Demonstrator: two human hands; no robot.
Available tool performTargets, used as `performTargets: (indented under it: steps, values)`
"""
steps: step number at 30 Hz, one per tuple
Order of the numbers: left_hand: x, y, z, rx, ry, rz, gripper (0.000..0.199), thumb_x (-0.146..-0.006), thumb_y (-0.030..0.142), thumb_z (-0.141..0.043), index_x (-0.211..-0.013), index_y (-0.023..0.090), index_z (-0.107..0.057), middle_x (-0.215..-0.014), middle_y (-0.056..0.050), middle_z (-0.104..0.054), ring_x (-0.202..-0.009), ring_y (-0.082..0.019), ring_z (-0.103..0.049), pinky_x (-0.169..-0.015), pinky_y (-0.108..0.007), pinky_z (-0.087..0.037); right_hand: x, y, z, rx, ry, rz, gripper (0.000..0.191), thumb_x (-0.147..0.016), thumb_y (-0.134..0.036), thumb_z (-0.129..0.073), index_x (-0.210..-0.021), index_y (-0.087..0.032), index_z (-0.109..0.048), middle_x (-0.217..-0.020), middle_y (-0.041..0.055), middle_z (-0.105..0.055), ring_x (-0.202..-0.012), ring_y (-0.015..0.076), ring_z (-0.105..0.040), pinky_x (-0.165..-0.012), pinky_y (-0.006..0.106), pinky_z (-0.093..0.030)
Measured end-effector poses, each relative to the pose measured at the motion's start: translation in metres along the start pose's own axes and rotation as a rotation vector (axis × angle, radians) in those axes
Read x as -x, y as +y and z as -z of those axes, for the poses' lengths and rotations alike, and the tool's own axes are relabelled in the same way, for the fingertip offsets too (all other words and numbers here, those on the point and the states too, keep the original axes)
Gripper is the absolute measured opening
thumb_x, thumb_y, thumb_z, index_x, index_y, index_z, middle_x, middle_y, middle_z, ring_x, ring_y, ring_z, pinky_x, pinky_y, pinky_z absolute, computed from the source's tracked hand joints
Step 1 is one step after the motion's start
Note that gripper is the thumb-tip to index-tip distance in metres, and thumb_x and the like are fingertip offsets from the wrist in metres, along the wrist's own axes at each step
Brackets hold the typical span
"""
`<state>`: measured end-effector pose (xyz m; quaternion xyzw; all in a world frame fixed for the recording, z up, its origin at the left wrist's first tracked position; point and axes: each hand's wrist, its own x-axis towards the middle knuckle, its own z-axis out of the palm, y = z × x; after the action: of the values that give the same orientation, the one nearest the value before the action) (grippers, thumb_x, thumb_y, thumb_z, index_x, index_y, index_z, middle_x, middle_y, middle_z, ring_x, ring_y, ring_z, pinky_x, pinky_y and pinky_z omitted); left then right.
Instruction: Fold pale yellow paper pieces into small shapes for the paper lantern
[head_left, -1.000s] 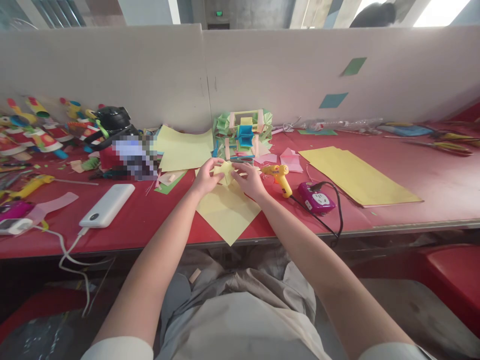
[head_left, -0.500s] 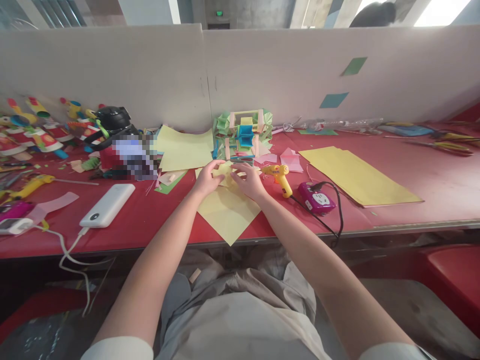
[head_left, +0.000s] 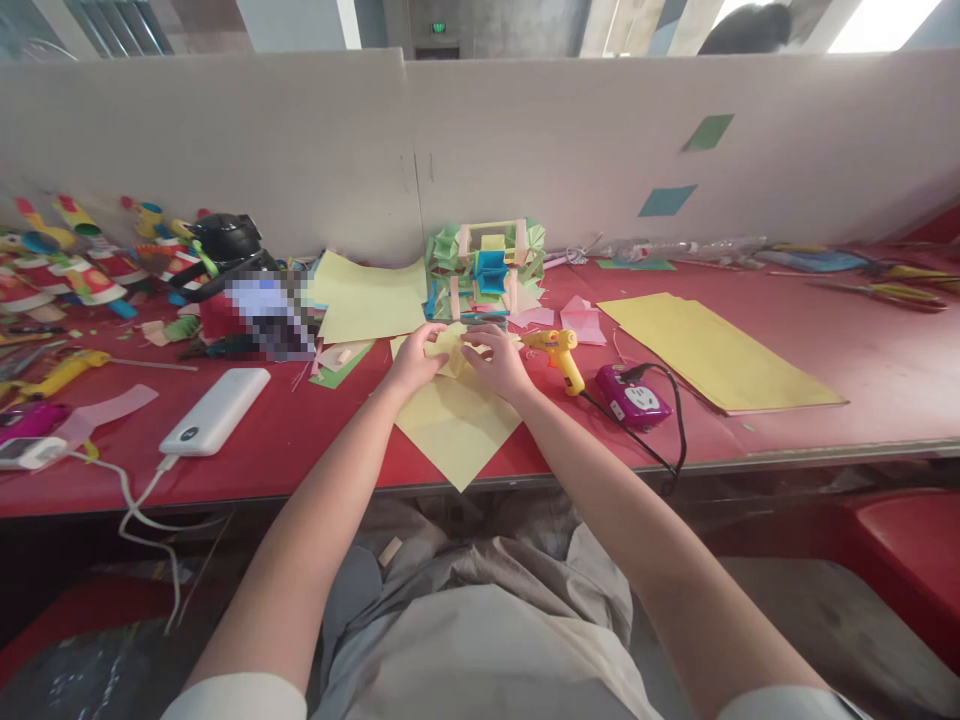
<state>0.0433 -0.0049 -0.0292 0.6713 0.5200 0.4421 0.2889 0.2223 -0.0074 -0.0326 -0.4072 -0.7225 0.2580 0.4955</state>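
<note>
A small folded yellow paper piece (head_left: 454, 352) is between my two hands, above a larger pale yellow sheet (head_left: 460, 430) lying with one corner toward me. My left hand (head_left: 418, 358) has its fingers closed on the small piece's left side. From the right, my right hand (head_left: 496, 360) grips the same piece with curled fingers. Just beyond my hands stands a model of wooden sticks with green and blue folded paper (head_left: 491, 270). Close to my right hand lies a yellow glue gun (head_left: 562, 358).
A purple power socket (head_left: 634, 397) with a black cable and yellow sheets (head_left: 720, 355) lie to the right. On the left are a white power bank (head_left: 216, 412), another glue gun (head_left: 71, 372), a black-lidded object (head_left: 229, 240) and several paper figures (head_left: 94, 278).
The small yellow piece has shifted slightly and shows a different shape between my fingers. Both hands stay in almost the same place.
</note>
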Motion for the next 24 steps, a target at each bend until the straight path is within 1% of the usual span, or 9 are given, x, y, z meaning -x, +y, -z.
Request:
performTargets:
  steps: [3, 8, 12, 14, 16, 18, 20, 22, 24]
  values:
    - [0.001, 0.001, 0.0, -0.002, 0.008, 0.008, 0.048, -0.073, 0.014, -0.066, -0.12, 0.019, -0.061, -0.115, -0.009, -0.064, -0.104, -0.022, -0.062, -0.078, -0.028, -0.052, 0.0, 0.001, 0.0, 0.02, -0.002, -0.002, 0.021, -0.086, -0.029, -0.06, -0.099, -0.02, -0.074, -0.111, 0.01, -0.061, -0.09, 0.0173, -0.061, -0.07, 0.03, -0.055]
    - [-0.001, -0.002, -0.001, 0.013, 0.006, 0.03, 0.047, -0.071, 0.013, -0.067, -0.118, 0.019, -0.061, -0.115, -0.01, -0.064, -0.099, -0.022, -0.063, -0.078, -0.03, -0.053, 0.0, 0.001, 0.0, 0.004, 0.003, 0.005, 0.022, -0.085, -0.029, -0.06, -0.098, -0.019, -0.074, -0.107, 0.0098, -0.062, -0.087, 0.0167, -0.062, -0.068, 0.03, -0.055]
    - [-0.002, -0.005, 0.0, -0.001, 0.005, 0.021, 0.047, -0.072, 0.014, -0.068, -0.118, 0.02, -0.062, -0.118, -0.01, -0.064, -0.099, -0.022, -0.063, -0.078, -0.03, -0.052, 0.0, 0.0, 0.0, 0.007, 0.008, 0.01, 0.023, -0.085, -0.029, -0.06, -0.099, -0.019, -0.074, -0.111, 0.0111, -0.063, -0.089, 0.0177, -0.063, -0.069, 0.031, -0.056]
    - [-0.002, -0.005, 0.0, -0.025, -0.001, -0.002, 0.048, -0.072, 0.015, -0.068, -0.119, 0.021, -0.063, -0.119, -0.01, -0.065, -0.101, -0.022, -0.063, -0.078, -0.03, -0.052, 0.0, -0.001, 0.0, 0.003, 0.002, 0.014, 0.025, -0.085, -0.027, -0.06, -0.104, -0.02, -0.074, -0.119, 0.0116, -0.064, -0.096, 0.0196, -0.064, -0.073, 0.032, -0.057]
    - [-0.001, -0.003, 0.0, -0.038, -0.021, -0.037, 0.049, -0.072, 0.014, -0.067, -0.121, 0.022, -0.064, -0.12, -0.009, -0.065, -0.105, -0.023, -0.062, -0.079, -0.03, -0.051, 0.001, -0.002, 0.0, -0.006, -0.012, 0.017, 0.03, -0.085, -0.025, -0.06, -0.112, -0.022, -0.072, -0.128, 0.0107, -0.063, -0.109, 0.0223, -0.063, -0.083, 0.036, -0.057]
    - [0.0, -0.001, 0.0, -0.048, -0.031, -0.059, 0.051, -0.073, 0.013, -0.067, -0.123, 0.022, -0.064, -0.12, -0.009, -0.066, -0.11, -0.024, -0.061, -0.081, -0.031, -0.05, 0.001, -0.003, 0.0, -0.013, -0.026, 0.007, 0.035, -0.086, -0.024, -0.06, -0.12, -0.023, -0.069, -0.132, 0.0089, -0.064, -0.119, 0.024, -0.061, -0.093, 0.039, -0.054]
    - [0.001, 0.002, 0.0, -0.063, -0.018, -0.054, 0.051, -0.073, 0.013, -0.068, -0.123, 0.022, -0.064, -0.121, -0.009, -0.067, -0.112, -0.025, -0.06, -0.081, -0.031, -0.05, 0.002, -0.004, 0.0, -0.01, -0.048, -0.006, 0.037, -0.086, -0.025, -0.06, -0.123, -0.024, -0.068, -0.129, 0.0075, -0.066, -0.12, 0.0243, -0.061, -0.099, 0.042, -0.052]
    - [0.002, 0.005, 0.0, -0.076, -0.001, -0.041, 0.05, -0.073, 0.013, -0.068, -0.123, 0.02, -0.065, -0.12, -0.009, -0.067, -0.113, -0.025, -0.06, -0.082, -0.032, -0.049, 0.003, -0.003, -0.001, -0.004, -0.071, -0.002, 0.037, -0.087, -0.026, -0.06, -0.123, -0.023, -0.068, -0.126, 0.0069, -0.069, -0.117, 0.0241, -0.064, -0.101, 0.042, -0.051]
    - [0.003, 0.007, 0.001, -0.073, -0.004, -0.046, 0.049, -0.074, 0.012, -0.067, -0.123, 0.02, -0.065, -0.12, -0.009, -0.068, -0.114, -0.025, -0.06, -0.084, -0.032, -0.049, 0.003, -0.002, -0.001, -0.005, -0.083, 0.018, 0.038, -0.087, -0.026, -0.059, -0.124, -0.022, -0.067, -0.128, 0.007, -0.067, -0.12, 0.0241, -0.063, -0.103, 0.042, -0.05]
